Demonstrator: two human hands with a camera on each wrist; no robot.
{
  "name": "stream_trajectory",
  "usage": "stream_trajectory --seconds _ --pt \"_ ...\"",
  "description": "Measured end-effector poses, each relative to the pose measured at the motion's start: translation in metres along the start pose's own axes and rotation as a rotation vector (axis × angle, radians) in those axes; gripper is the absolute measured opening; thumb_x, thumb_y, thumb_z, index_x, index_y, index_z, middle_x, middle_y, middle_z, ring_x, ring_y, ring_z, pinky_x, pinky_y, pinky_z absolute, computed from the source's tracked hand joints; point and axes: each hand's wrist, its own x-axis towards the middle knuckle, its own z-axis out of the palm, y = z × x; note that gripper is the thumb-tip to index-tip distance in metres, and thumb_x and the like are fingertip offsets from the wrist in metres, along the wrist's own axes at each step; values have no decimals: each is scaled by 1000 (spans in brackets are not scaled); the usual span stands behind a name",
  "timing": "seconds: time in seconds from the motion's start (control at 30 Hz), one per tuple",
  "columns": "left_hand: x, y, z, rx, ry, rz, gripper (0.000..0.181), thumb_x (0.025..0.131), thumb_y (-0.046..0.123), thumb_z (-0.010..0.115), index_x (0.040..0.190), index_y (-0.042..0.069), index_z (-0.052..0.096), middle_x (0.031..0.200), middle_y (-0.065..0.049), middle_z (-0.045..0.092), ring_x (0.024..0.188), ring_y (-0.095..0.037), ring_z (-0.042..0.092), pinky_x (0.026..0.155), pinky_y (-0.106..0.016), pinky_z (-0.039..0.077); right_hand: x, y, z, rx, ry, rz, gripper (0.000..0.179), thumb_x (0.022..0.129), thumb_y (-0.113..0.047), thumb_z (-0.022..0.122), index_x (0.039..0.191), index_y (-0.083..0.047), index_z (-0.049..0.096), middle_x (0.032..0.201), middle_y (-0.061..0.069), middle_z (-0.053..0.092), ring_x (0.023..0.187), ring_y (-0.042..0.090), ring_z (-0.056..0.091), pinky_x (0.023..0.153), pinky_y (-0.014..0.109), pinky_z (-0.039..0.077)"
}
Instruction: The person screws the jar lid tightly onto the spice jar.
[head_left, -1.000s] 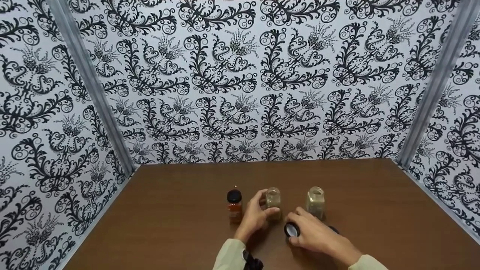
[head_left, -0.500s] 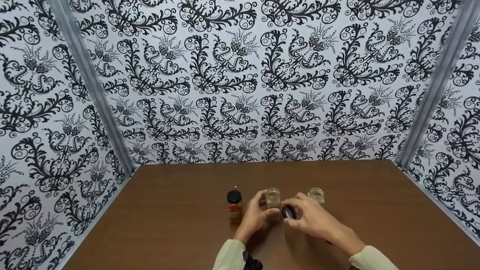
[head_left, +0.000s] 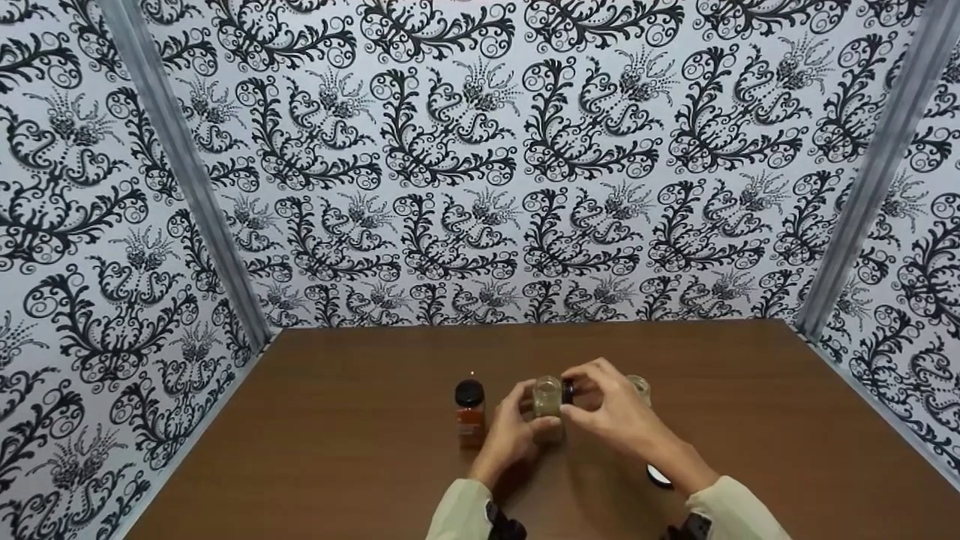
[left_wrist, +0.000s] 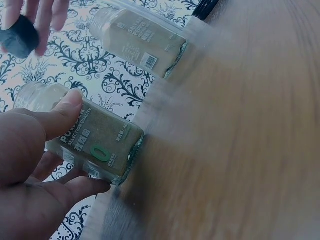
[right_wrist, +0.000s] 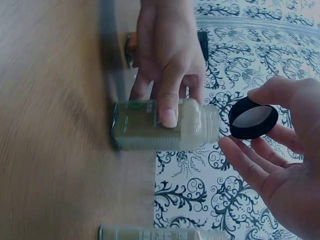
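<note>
Jar (head_left: 547,400) is held in curled fingers of left hand (head_left: 513,429), right hand (head_left: 619,415) pinching lid (right_wrist: 253,119) near its mouth at 3 o'clock, red jar (head_left: 470,420) at 9, head view.

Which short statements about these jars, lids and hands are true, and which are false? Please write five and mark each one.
1. The left hand holds an open jar. True.
2. The right hand holds a black lid. True.
3. That lid is screwed onto the held jar. False: it is off, beside the jar's mouth.
4. Every jar is uncapped. False: the orange-red jar has its cap on.
5. A second lid lies on the table. True.
</note>
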Motion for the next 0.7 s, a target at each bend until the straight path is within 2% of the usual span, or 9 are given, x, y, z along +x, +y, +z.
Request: stream_trajectory --seconds 0.13,0.33,0.53,0.7 --pt "0 -2 0 5 -1 2 54 85 7 78 134 3 55 128 -22 63 120 -39 63 96 -44 56 5 1 6 100 49 32 38 82 -7 81 116 -4 64 114 12 60 101 27 69 88 27 59" --pt "0 -3 0 16 -4 -5 53 86 8 77 135 6 56 130 -20 64 121 -37 63 96 -43 57 10 4 15 220 106 115 41 84 -6 79 121 -5 60 117 13 66 106 26 69 95 36 57" --pt "0 -2 0 14 -9 -16 51 87 9 77 134 10 56 131 -18 64 122 -37 62 98 -43 56 15 10 22 220 141 107 46 87 -8 76 131 -10 61 125 11 66 110 26 68 95 33 57" --pt "0 -1 -1 31 -14 -18 53 87 11 78 135 10 56 133 -14 63 124 -37 61 100 -46 54 15 15 27 187 179 101 41 90 -13 74 129 -18 65 131 9 66 112 28 68 92 35 57"
